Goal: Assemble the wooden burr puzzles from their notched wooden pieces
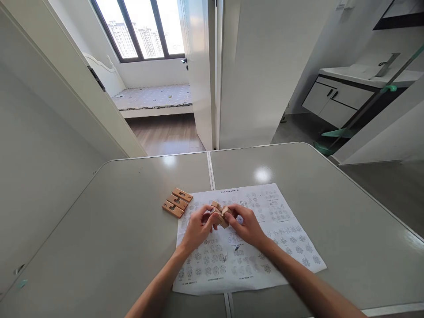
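Observation:
My left hand and my right hand are close together above a printed sheet. Between them is a small cluster of interlocking wooden puzzle pieces. The left fingers and thumb are closed on its left side. My right thumb and fingers pinch a wooden block at its right side; fingers partly hide the joints. Under both hands lies the large white instruction sheet, covered in small diagrams. Left of the hands, at the sheet's upper left edge, several notched wooden pieces marked with numerals lie side by side.
The grey table has a pale metal seam down its middle and a raised light rim. Beyond it stand an open white door and a bed under a window. A washbasin cabinet is at the far right.

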The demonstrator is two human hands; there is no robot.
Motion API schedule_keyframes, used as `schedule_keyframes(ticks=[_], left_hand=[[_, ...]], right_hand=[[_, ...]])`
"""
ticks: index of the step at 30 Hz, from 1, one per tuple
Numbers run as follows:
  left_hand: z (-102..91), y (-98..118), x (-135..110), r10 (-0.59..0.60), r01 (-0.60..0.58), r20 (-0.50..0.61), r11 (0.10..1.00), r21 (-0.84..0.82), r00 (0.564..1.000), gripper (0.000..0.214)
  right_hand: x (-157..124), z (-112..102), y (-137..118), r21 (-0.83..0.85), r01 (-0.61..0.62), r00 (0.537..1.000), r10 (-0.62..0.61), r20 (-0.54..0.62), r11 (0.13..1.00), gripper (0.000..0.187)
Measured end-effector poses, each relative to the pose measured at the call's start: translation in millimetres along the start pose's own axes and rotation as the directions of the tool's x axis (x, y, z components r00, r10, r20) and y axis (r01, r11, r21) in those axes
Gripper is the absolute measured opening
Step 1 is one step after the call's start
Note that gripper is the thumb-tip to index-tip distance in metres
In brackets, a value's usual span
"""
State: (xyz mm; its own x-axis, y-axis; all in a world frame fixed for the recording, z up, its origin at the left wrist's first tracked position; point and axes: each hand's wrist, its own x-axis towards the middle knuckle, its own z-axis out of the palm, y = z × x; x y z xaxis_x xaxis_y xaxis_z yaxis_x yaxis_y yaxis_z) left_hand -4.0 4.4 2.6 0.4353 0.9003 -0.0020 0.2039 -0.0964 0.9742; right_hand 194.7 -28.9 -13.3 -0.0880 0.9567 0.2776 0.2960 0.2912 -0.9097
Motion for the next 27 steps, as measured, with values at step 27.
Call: schedule_keyframes(ticks=[27], left_hand=[[7.3, 7.4, -14.8, 0.162, -0.206, 0.224, 0.960, 0.189, 0.961, 0.042]], right_hand=[[0.6, -10.2, 6.8, 0.455, -0.405, 0.888, 0.222, 0.403, 0.793, 0.042]])
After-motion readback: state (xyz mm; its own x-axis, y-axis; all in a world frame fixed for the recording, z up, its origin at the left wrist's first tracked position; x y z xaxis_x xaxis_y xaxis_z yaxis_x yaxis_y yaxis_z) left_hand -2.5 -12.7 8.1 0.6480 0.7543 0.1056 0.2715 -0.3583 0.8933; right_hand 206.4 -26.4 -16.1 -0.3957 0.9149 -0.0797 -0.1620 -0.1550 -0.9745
